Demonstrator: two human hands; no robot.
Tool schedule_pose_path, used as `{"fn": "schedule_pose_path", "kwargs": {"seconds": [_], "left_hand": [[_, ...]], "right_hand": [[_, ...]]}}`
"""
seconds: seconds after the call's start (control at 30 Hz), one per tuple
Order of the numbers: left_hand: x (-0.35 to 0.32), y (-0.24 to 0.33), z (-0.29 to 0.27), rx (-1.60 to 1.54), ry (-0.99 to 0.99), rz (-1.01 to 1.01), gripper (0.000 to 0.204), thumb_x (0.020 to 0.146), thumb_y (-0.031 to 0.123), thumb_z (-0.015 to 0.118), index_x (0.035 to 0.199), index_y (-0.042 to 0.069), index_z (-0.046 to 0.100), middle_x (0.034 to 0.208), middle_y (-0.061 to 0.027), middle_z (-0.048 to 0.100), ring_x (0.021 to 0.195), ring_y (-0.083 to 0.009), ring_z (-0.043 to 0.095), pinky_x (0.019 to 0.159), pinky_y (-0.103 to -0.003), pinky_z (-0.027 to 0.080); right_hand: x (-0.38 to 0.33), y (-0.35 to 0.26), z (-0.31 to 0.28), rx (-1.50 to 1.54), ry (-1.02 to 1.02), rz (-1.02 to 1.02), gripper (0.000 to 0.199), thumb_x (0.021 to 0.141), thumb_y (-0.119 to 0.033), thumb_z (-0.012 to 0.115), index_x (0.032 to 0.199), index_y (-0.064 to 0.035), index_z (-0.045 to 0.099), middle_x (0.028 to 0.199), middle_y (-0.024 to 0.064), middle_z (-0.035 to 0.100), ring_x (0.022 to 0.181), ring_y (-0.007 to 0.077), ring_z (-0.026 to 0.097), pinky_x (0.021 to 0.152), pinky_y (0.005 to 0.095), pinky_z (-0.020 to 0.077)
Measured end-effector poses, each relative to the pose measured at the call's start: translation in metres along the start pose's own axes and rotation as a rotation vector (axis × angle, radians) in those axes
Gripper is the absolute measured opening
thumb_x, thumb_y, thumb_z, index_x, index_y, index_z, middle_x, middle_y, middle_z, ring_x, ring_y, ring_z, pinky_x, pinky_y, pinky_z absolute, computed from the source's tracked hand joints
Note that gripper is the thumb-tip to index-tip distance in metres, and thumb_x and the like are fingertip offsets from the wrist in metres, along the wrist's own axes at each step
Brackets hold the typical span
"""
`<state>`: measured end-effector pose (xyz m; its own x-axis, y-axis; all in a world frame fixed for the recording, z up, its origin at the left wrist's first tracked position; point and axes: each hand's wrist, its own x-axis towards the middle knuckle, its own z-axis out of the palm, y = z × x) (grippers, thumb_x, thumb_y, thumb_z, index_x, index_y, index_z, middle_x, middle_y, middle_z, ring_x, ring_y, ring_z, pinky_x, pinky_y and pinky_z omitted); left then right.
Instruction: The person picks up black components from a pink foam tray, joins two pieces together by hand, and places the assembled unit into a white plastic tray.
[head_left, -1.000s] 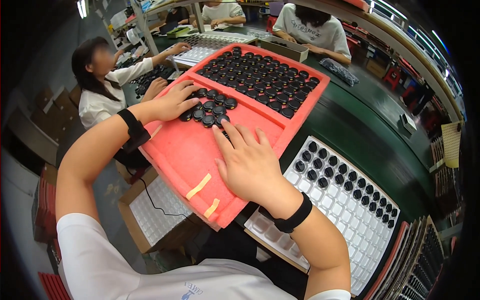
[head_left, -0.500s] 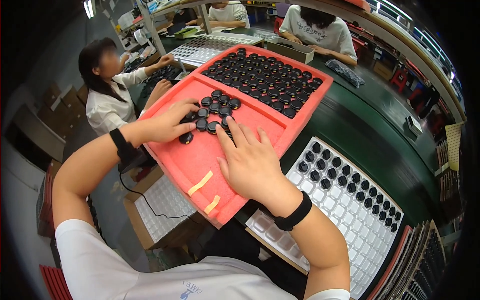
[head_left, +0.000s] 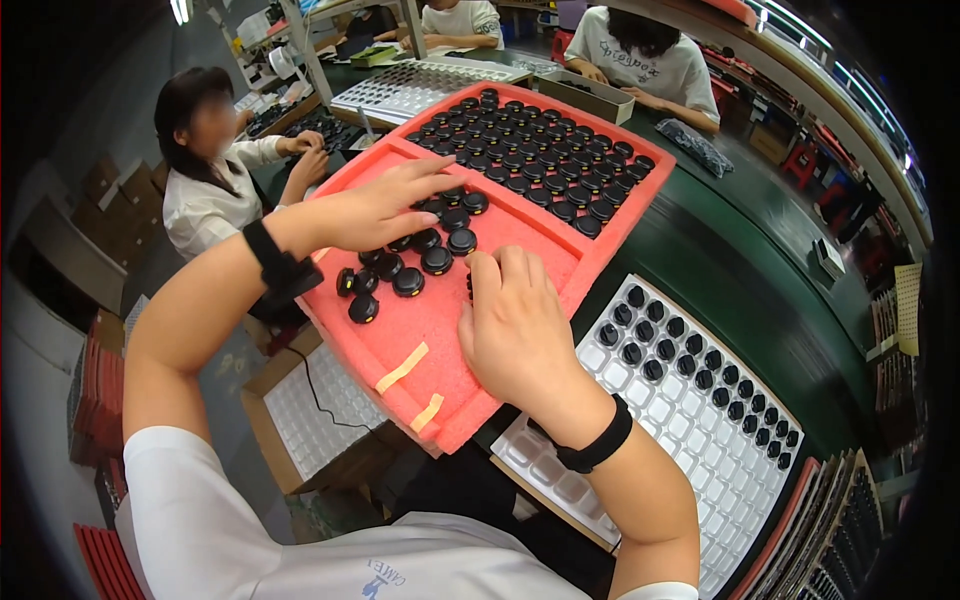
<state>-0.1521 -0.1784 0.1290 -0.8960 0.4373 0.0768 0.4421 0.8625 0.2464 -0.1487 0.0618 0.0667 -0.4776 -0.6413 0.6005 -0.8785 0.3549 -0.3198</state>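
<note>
A pink foam tray (head_left: pixel 470 400) lies tilted in front of me, split by a raised divider. In its nearer section are several loose round black caps (head_left: pixel 437 260), some with a small yellow mark. My left hand (head_left: pixel 390 207) reaches over these caps, fingers stretched and apart, hiding some of them. My right hand (head_left: pixel 520 325) rests at the right of the loose caps with its fingers curled down. A dark ribbed edge of a black cap (head_left: pixel 470 286) shows beside its fingertips; the rest is hidden by the hand.
The tray's far section holds rows of black caps (head_left: pixel 545 165). At right, a white blister tray (head_left: pixel 690 440) is partly filled with black parts on the green table (head_left: pixel 720 260). A box with white trays (head_left: pixel 320 410) stands below left. Co-workers sit at left (head_left: pixel 215 170) and across (head_left: pixel 640 70).
My left hand has moved up and right over the loose caps, with its fingers stretched. My right hand's fingers, spread before, have curled in. The loose caps have shifted, several lying nearer me.
</note>
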Motion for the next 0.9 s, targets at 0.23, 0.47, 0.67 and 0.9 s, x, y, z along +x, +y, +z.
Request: {"fn": "schedule_pose_path", "kwargs": {"seconds": [0.23, 0.47, 0.67, 0.9], "left_hand": [[-0.002, 0.002, 0.015, 0.022, -0.128, 0.021, 0.056, 0.093, 0.027, 0.048, 0.144, 0.012, 0.028, 0.148, -0.0191, 0.022, 0.137, -0.0378, 0.018, 0.111, -0.047, 0.018], [-0.032, 0.026, 0.006, -0.064, -0.212, 0.058, 0.054, 0.094, 0.029, 0.048, 0.142, 0.012, 0.031, 0.147, -0.0194, 0.024, 0.137, -0.0399, 0.017, 0.111, -0.049, 0.018], [-0.051, 0.036, -0.001, -0.264, -0.092, 0.042, 0.05, 0.095, 0.029, 0.047, 0.139, 0.008, 0.036, 0.143, -0.0172, 0.032, 0.135, -0.034, 0.026, 0.11, -0.043, 0.022], [-0.095, 0.028, -0.005, -0.425, 0.25, -0.145, 0.038, 0.094, 0.022, 0.05, 0.127, 0.004, 0.048, 0.132, -0.0123, 0.047, 0.125, -0.0262, 0.041, 0.104, -0.036, 0.032]], "right_hand": [[0.001, -0.002, -0.002, 0.016, 0.002, 0.029, 0.038, 0.073, -0.007, 0.061, 0.108, 0.0021, 0.048, 0.097, 0.018, 0.047, 0.091, 0.0343, 0.049, 0.08, 0.0412, 0.0429], [0.002, -0.003, -0.003, 0.032, 0.003, 0.033, 0.036, 0.072, -0.006, 0.061, 0.105, 0.0018, 0.049, 0.096, 0.0183, 0.047, 0.091, 0.0352, 0.049, 0.08, 0.042, 0.0428], [0.001, -0.005, -0.007, 0.047, 0.001, 0.028, 0.034, 0.072, -0.007, 0.063, 0.102, 0.0013, 0.05, 0.094, 0.0178, 0.048, 0.089, 0.0349, 0.048, 0.079, 0.0425, 0.0425], [-0.002, -0.004, -0.025, 0.171, -0.088, -0.025, 0.043, 0.068, -0.01, 0.069, 0.106, -0.0008, 0.05, 0.095, 0.0163, 0.049, 0.089, 0.0326, 0.051, 0.078, 0.0394, 0.0431]]}}
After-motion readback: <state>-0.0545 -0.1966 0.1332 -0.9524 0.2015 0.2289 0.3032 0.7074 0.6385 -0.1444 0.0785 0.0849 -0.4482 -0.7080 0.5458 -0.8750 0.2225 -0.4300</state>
